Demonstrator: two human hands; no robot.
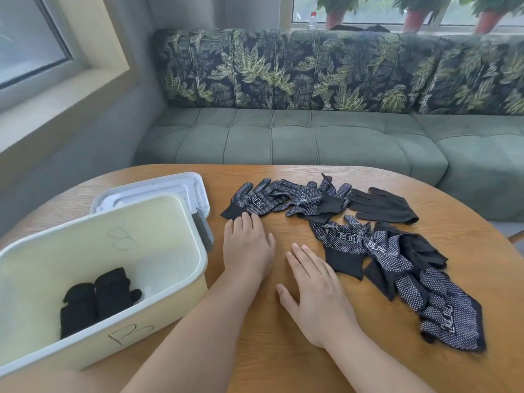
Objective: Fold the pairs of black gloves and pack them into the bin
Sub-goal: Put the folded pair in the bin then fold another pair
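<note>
Head camera looks down over your two bare forearms onto a wooden table [283,364]. Your right hand [314,296] lies palm down on the wood, fingers straight and slightly spread, holding nothing. It sits just beside the black cuff of a dotted glove [344,245].

Your left hand [246,248] is a little farther out, also flat with straight fingers and nothing in its grasp. Its fingertips [244,217] reach the cuff of another dotted glove [249,198]; you cannot tell whether they touch it.

To your left stands a cream bin [147,222], tilted toward you, with a "B" written on its front wall. Two folded pairs of black gloves [96,296] lie side by side on its floor.

To your right, a loose pile of gloves [419,282] runs from near your right hand toward the table's right edge, overlapping one another, dotted palms mostly up.

Farther out a second row lies across the table: the glove at your left fingertips, more dotted ones [304,198] overlapping beside it, and a plain black glove [382,205] at the right end.

Behind the bin rests a pale grey lid [158,185], flat on the table.

Beyond the table is a green sofa [312,137] with leaf-patterned back cushions [283,69]. Above it, a windowsill holds potted plants [414,18] and a small bottle [312,19].
</note>
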